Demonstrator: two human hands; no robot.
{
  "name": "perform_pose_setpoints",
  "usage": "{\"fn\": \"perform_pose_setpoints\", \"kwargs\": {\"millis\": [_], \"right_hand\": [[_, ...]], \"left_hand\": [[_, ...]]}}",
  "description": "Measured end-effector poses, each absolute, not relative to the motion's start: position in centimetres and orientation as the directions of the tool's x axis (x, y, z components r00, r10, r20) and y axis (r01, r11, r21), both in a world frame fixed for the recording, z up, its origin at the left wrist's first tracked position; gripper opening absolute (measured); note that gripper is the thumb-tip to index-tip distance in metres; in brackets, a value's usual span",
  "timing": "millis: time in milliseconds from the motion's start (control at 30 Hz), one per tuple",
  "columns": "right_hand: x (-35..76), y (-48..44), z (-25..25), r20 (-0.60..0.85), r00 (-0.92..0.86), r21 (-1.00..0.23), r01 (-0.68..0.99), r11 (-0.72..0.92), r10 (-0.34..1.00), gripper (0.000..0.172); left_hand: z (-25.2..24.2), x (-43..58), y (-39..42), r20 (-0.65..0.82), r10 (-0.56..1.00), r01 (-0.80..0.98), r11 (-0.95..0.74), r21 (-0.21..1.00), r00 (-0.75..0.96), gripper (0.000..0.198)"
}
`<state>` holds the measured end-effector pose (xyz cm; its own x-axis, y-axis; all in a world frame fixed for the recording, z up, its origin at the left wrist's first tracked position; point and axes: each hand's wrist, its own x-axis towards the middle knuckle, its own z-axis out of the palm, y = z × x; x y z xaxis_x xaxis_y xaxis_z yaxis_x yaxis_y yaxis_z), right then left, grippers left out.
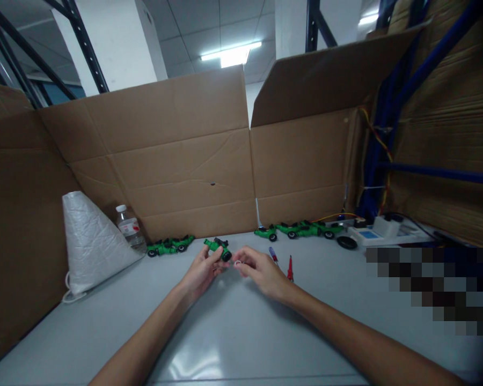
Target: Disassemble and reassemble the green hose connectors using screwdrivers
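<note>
My left hand [201, 271] is closed around a green toy car [214, 245] with black wheels, holding it just above the table. Close by on the right, my right hand [261, 271] pinches a small white ring-shaped piece [238, 263] between thumb and fingertips. The piece is too small to name, and a narrow gap separates it from the car. Beyond my right hand lie a screwdriver with a blue and red handle [273, 254] and a red pointed tool [290, 269].
Green toy cars stand at the back left [171, 246] and back right [306, 229]. A silvery padded bag [92, 246] and a plastic bottle [129, 228] are at left. A white power strip [386, 231] sits at right. Cardboard walls [177, 177] enclose the table [241, 332].
</note>
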<state>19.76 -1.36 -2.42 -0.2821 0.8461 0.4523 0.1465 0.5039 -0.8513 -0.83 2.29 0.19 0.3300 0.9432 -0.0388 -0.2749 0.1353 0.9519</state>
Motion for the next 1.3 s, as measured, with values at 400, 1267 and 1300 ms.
{"fn": "perform_pose_setpoints", "kwargs": {"millis": [400, 1267, 1300], "right_hand": [[19.5, -0.8, -3.5, 0.462, -0.21, -0.869, 0.086, 0.487, 0.862, 0.008], [19.8, -1.8, -1.7, 0.573, -0.207, -0.765, 0.211, 0.608, 0.793, 0.007], [19.8, -1.9, -1.7, 0.574, -0.207, -0.763, 0.215, 0.609, 0.792, 0.007]], "left_hand": [[1.2, -0.6, 1.6, 0.007, 0.923, -0.318, 0.126, 0.94, 0.385, 0.038], [0.2, -0.5, 1.5, 0.103, 0.888, -0.067, -0.082, 0.994, 0.448, 0.049], [0.2, -0.5, 1.6, 0.111, 0.892, -0.056, -0.096, 0.994, 0.438, 0.049]]}}
